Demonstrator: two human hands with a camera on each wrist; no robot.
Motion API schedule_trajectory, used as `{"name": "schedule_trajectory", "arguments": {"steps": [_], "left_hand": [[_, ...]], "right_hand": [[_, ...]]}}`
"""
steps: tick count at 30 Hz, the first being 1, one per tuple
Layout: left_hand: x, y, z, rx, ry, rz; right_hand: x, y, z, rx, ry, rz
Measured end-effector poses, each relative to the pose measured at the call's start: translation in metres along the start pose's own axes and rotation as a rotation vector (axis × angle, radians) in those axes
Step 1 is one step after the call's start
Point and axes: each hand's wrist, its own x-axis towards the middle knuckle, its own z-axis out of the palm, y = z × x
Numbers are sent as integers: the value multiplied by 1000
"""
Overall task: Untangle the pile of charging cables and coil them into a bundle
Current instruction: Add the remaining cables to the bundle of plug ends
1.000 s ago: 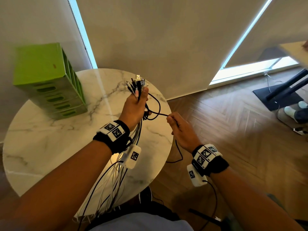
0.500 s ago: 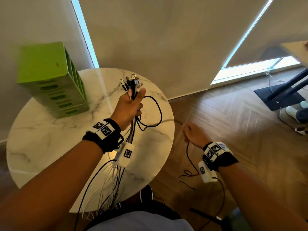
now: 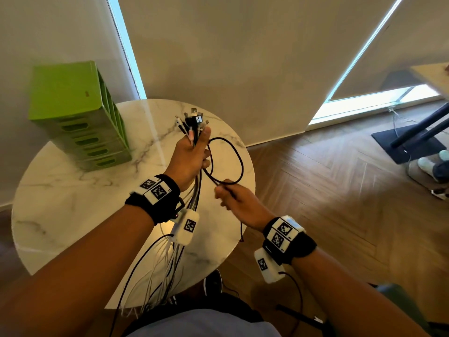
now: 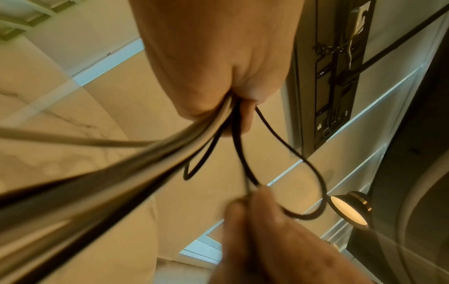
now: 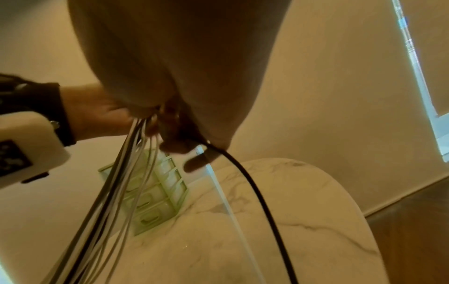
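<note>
**Ana:** Head view first: the left hand (image 3: pixel 192 159) was clenched round the cable bundle (image 3: pixel 192 198), plug ends (image 3: pixel 193 121) fanned above the fist, over the round marble table (image 3: pixel 73 203). My guess was that all the plugs were kept level at one end so the tails could hang straight.

**Ben:** And they did hang, white and black strands dropping past the table's near edge. The right hand (image 3: pixel 239 203) pinched a black cable (image 3: pixel 239 164) that arched in a loop from the left fist, probably to lay a turn. Room looked good on the right, open wood floor (image 3: pixel 340 215); the green drawer unit (image 3: pixel 80 117) stood well apart on the left.

**Ana:** Left wrist view: the left hand (image 4: pixel 218 63) squeezed the strands at its base, the bundle (image 4: pixel 121 163) streaming off blurred. The black loop (image 4: pixel 313 173) swung free in clear air, right fingertips (image 4: pixel 262 211) nipping it where it crossed.

**Ben:** A smaller black loop (image 4: pixel 196 163) dangled beside it, which could snag if the pull went sideways.

**Ana:** Right wrist view: the right hand (image 5: pixel 175 63) filled the top, fingers curled on the black cable (image 5: pixel 255 196), which trailed down over the tabletop (image 5: pixel 303 221).

**Ben:** The left hand (image 5: pixel 102 115) sat just beside it, pale strands (image 5: pixel 116 192) falling in front of the drawer unit (image 5: pixel 157 201). The table's curved edge lay close under the trailing cable, so I'd have kept the coiling lifted above it.
</note>
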Motion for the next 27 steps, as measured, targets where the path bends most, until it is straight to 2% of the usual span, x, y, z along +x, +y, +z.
{"name": "schedule_trajectory", "arguments": {"steps": [4, 6, 8, 9, 11, 12, 13, 15, 16, 18, 20, 24, 27], "left_hand": [[8, -1, -15, 43, 128, 31], [9, 0, -18, 3, 125, 35], [8, 2, -19, -34, 85, 20], [7, 4, -18, -55, 49, 7], [4, 5, -17, -84, -25, -22], [3, 6, -15, -88, -52, -32], [1, 6, -13, -88, -72, -40], [-1, 6, -7, -84, -97, -52], [-2, 6, -5, -77, -103, -54], [-2, 3, -2, -48, -109, -51], [-1, 2, -1, -7, -110, -44], [5, 5, -9, 33, -39, -28], [10, 4, -20, 85, 61, -4]], "right_hand": [[-7, -3, -27, 178, 203, -63], [-6, 12, -40, 249, 311, 47], [-3, 42, -53, 138, 346, 265], [-4, 53, -60, 3, 279, 391], [-7, 77, -62, -262, -10, 531], [-5, 85, -59, -359, -88, 517], [-5, 81, -54, -385, -94, 476], [0, 58, -40, -306, -25, 348], [5, 44, -31, -203, -39, 284], [9, 4, -13, -53, -158, 233], [12, -21, 1, -62, -193, 178], [14, -31, 2, -165, 0, 6], [15, -25, -11, -82, 166, 10]]}}
